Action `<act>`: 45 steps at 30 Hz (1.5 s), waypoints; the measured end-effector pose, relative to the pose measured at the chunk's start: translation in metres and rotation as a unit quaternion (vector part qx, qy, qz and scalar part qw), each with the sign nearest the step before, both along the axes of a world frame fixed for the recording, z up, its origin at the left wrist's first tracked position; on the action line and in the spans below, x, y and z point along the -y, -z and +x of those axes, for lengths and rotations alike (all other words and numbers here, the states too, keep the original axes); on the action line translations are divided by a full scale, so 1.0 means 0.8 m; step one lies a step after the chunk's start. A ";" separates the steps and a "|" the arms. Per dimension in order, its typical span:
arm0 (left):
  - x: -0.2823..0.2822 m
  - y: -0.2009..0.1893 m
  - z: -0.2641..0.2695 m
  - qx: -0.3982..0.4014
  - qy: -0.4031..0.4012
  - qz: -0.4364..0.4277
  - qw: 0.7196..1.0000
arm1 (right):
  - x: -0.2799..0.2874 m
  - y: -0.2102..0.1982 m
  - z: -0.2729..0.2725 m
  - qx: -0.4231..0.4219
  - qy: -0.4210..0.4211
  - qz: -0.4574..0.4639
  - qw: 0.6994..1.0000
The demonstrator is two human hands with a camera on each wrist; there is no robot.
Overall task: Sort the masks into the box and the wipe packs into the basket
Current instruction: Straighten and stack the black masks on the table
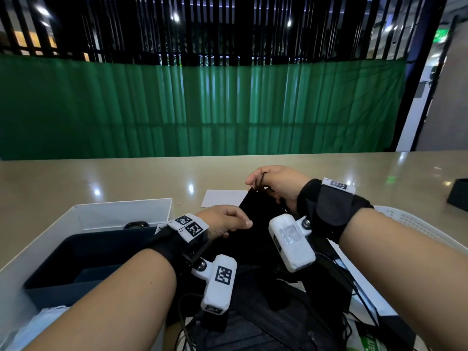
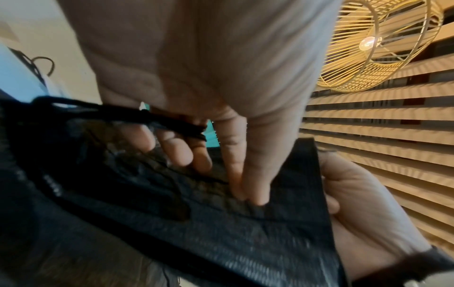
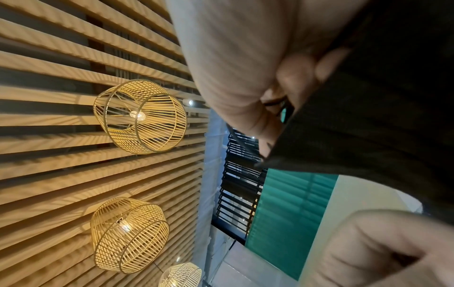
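Observation:
A black face mask (image 1: 255, 214) hangs over the table between my two hands. My left hand (image 1: 243, 224) pinches its lower left edge; in the left wrist view the thumb and forefinger of the left hand (image 2: 250, 196) press into the pleated mask (image 2: 245, 233). My right hand (image 1: 260, 184) pinches the top corner of the mask (image 3: 368, 116), with an ear loop (image 1: 263, 177) over its fingers. The white box (image 1: 121, 211) with a dark inside stands at the left. A white basket (image 1: 405, 219) stands at the right. More black masks (image 1: 253, 328) lie below my wrists.
A white sheet of paper (image 1: 222, 197) lies on the beige table (image 1: 101, 178) behind the hands. A green wipe pack (image 1: 367, 343) shows at the bottom right, near black cables. A dark object (image 1: 458, 196) sits at the far right edge.

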State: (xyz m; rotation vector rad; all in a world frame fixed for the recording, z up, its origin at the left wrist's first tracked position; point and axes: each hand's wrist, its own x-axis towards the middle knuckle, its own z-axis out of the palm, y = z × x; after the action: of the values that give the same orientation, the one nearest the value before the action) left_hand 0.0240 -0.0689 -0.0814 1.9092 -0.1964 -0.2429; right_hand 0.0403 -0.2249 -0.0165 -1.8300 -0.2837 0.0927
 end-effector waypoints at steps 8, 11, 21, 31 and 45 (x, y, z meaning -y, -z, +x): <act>-0.029 -0.005 0.016 0.055 -0.276 -0.003 0.959 | 0.049 -0.015 0.012 0.098 0.167 -0.098 0.976; -0.029 -0.006 0.016 -0.017 -0.261 0.025 0.965 | 0.070 -0.016 0.018 0.073 0.197 -0.120 0.970; 0.004 -0.003 0.003 0.079 -0.027 0.021 0.996 | 0.033 -0.036 -0.017 0.037 -0.085 -0.015 0.996; 0.002 -0.003 0.000 0.072 -0.015 -0.088 0.993 | 0.001 -0.061 -0.017 0.117 -0.117 0.052 0.985; 0.000 -0.001 0.006 0.081 -0.056 -0.186 0.978 | 0.021 0.002 0.019 0.048 0.029 0.035 0.998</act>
State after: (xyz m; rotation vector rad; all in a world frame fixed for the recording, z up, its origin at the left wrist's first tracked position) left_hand 0.0289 -0.0686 -0.0809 1.5600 -0.2247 0.0261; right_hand 0.0553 -0.2413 -0.0182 -1.7749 -0.2965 -0.0448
